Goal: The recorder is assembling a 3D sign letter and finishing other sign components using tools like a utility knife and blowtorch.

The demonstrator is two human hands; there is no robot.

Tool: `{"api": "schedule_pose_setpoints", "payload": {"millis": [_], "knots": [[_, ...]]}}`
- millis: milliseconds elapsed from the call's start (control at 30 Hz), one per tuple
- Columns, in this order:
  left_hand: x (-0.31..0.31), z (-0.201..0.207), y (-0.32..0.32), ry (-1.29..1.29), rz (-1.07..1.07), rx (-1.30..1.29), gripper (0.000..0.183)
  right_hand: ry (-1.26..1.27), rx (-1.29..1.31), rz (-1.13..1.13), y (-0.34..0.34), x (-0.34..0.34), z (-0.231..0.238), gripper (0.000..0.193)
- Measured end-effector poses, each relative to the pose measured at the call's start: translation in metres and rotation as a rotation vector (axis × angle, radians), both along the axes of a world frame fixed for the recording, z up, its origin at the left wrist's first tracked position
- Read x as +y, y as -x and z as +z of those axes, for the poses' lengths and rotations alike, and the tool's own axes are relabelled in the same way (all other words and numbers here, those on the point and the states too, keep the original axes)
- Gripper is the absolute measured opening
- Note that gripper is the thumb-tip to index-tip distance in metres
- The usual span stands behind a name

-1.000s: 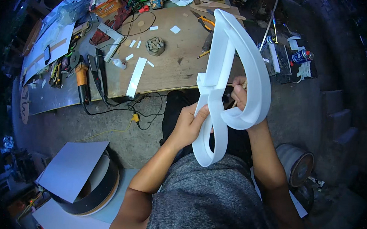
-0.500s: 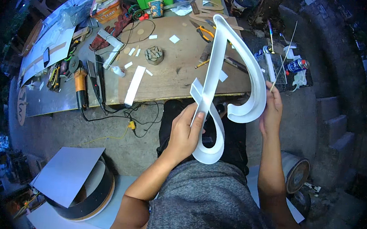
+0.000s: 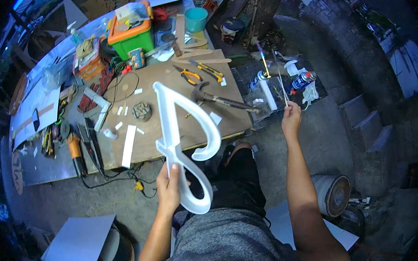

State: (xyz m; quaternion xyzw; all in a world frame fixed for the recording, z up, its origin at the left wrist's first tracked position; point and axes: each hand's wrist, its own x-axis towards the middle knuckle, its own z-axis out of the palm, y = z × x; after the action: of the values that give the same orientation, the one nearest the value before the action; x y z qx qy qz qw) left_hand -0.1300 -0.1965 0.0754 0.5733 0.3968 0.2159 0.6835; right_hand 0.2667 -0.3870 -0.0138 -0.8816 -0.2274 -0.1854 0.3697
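Note:
My left hand (image 3: 169, 188) is closed around the lower part of a white looped, letter-shaped channel form (image 3: 171, 127), which stands tilted in front of my body with its narrow tip over the workbench. A thin stick (image 3: 282, 87) is pinched in the fingers of my right hand (image 3: 292, 118), stretched out to the right. Its far end reaches among the cans on the dark side stand. There a blue can (image 3: 257, 79) has a glowing blue-orange streak above it, looking like a torch flame. Beside it lies a second blue can with a red cap (image 3: 303, 80).
On the wooden workbench (image 3: 166, 80) lie a hammer (image 3: 226, 101), orange-handled pliers (image 3: 189, 76), a white strip (image 3: 128, 146) and an angle grinder (image 3: 74, 149) with a trailing cord. Behind stand a green box (image 3: 130, 43) and a teal bucket (image 3: 196, 20). A drum (image 3: 336, 196) sits at right.
My view has turned toward the right. The white form has come lower and left in my left hand, while my right hand has reached away from it with the stick toward the cans.

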Motion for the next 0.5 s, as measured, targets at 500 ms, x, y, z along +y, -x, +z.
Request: {"api": "schedule_pose_setpoints", "payload": {"millis": [500], "knots": [[0.016,-0.005,0.047,0.005,0.304,0.104,0.039,0.063,0.154,-0.129,-0.072,0.042,-0.059,0.018]]}}
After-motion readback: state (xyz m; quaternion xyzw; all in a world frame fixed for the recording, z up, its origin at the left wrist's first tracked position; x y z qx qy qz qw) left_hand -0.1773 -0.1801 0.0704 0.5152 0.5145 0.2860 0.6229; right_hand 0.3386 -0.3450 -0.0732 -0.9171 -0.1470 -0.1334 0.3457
